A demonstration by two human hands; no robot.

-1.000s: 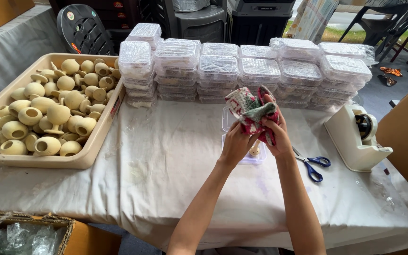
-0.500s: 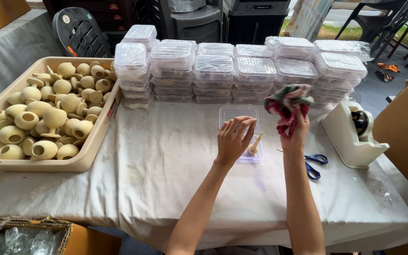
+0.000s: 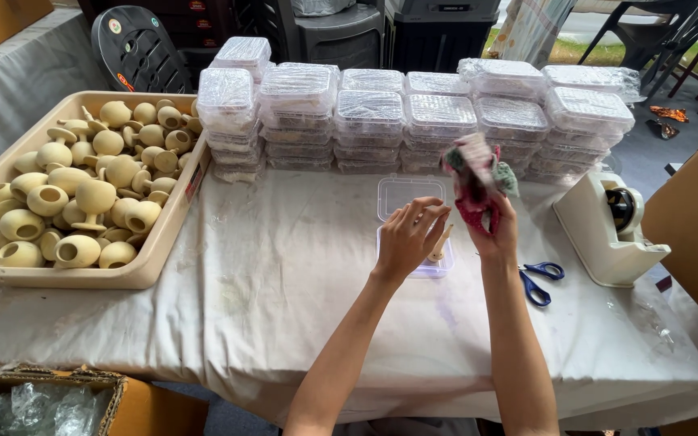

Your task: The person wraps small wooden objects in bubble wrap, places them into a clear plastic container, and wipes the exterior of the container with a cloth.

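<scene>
My right hand grips a crumpled red-green patterned cloth aloft | my left hand, fingers loosely spread, hovers over the open clear plastic box holding a small beige clay piece | risk: dangling cloth could snag, toppling the piece.

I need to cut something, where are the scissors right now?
The blue-handled scissors lie on the white tablecloth, right of the right hand, beside the tape dispenser.

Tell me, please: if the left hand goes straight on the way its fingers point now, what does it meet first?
The left hand points up and right, toward the right hand and its red and green cloth bundle. It would probably meet that bundle or the hand first, though depth is unclear. The open clear box lies below it.
</scene>
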